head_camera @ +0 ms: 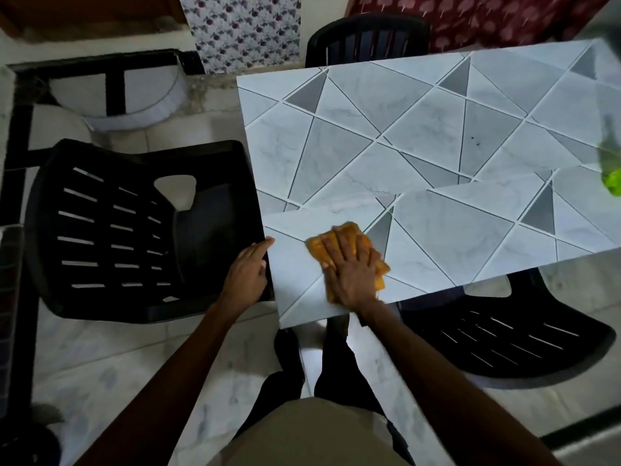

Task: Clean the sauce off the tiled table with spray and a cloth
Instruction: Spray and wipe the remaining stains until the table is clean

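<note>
my right hand [353,270] lies flat on the orange cloth [321,248], palm down. the fingers are straight and close together, pointing to the far side, and they press the cloth onto the tiled table [420,129]. the cloth is bunched under my palm and shows beyond my fingertips and on both sides of the hand. it sits on the near left corner of the table top, close to the near edge.

my left hand [247,274] rests at the table's left edge, just left of the cloth and apart from it. its fingers are stretched out along the edge and grip nothing, and the index tip touches the rim.

further out on the grey and white triangle-patterned tiles, a few small dark specks [474,139] sit well to the far right of the cloth. at the right border a green bottle [612,181] stands on the table, too blurred to make out.

a black plastic chair [134,230] stands just left of the table, a second black chair [504,338] is tucked under the near right side, and a third black chair [366,38] stands at the far side.
</note>
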A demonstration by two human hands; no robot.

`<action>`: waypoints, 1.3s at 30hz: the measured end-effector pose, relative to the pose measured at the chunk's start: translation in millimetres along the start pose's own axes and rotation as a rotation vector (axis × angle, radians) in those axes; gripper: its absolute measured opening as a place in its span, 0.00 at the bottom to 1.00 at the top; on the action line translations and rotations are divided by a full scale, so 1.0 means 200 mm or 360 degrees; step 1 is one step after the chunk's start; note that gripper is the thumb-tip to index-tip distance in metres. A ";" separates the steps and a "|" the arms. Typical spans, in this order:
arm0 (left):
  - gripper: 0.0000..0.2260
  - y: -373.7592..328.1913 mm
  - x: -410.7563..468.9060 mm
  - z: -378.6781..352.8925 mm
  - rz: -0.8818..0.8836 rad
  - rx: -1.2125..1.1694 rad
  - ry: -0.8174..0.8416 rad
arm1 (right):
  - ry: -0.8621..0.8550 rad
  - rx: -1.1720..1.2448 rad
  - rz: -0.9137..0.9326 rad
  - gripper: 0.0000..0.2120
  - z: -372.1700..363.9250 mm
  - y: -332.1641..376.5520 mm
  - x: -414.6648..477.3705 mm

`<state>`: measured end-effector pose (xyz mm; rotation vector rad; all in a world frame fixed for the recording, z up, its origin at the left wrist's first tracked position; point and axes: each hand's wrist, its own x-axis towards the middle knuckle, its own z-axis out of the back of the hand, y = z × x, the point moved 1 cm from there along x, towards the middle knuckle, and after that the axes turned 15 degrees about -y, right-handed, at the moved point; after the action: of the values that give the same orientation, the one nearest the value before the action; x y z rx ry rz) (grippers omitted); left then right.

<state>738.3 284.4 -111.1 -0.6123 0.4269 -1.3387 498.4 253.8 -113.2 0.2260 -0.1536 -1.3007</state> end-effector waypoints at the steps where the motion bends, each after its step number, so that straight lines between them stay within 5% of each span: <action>1: 0.26 -0.01 0.01 0.00 0.0009 0.0018 0.0005 | 0.0046 -0.0001 0.0141 0.29 -0.05 0.11 -0.03; 4: 0.24 -0.01 0.03 0.00 -0.0086 0.0164 0.0028 | 0.0186 0.0028 0.0734 0.28 -0.16 0.28 -0.24; 7: 0.23 -0.05 0.06 -0.03 -0.0213 0.0348 0.0019 | 0.0112 0.0012 0.1007 0.29 -0.12 0.09 -0.40; 11: 0.25 -0.13 0.11 -0.12 -0.0246 0.0372 0.0069 | 0.0106 -0.0021 0.0577 0.35 0.05 -0.38 -0.44; 15: 0.26 -0.26 0.15 -0.24 -0.0313 0.0369 0.0145 | 0.0140 -0.0052 -0.0051 0.29 0.25 -0.90 -0.36; 20: 0.26 -0.43 0.17 -0.36 -0.0320 0.0329 0.0188 | 0.0016 -0.0059 -0.0483 0.28 0.23 -0.93 -0.23; 22: 0.27 -0.48 0.17 -0.39 -0.0283 0.0350 0.0191 | 0.0047 -0.0002 -0.0378 0.27 0.15 -0.72 -0.23; 25: 0.27 -0.51 0.18 -0.43 -0.0227 0.0409 0.0206 | 0.0187 0.0153 0.0234 0.29 0.07 -0.46 -0.26; 29: 0.27 -0.50 0.18 -0.40 -0.0219 0.0468 0.0218 | 0.0318 0.0245 0.0591 0.29 0.13 -0.58 -0.21; 35: 0.27 -0.50 0.14 -0.41 -0.0184 0.0475 0.0174 | 0.0102 0.0233 -0.0124 0.30 0.30 -1.28 0.00; 39: 0.27 -0.54 0.11 -0.44 -0.0059 0.0446 0.0110 | 0.0053 0.0249 -0.0266 0.34 0.33 -1.21 0.01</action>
<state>606.0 235.1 -110.6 -0.3439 0.2775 -1.4275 257.0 186.1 -110.5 0.4008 -0.2120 -1.4514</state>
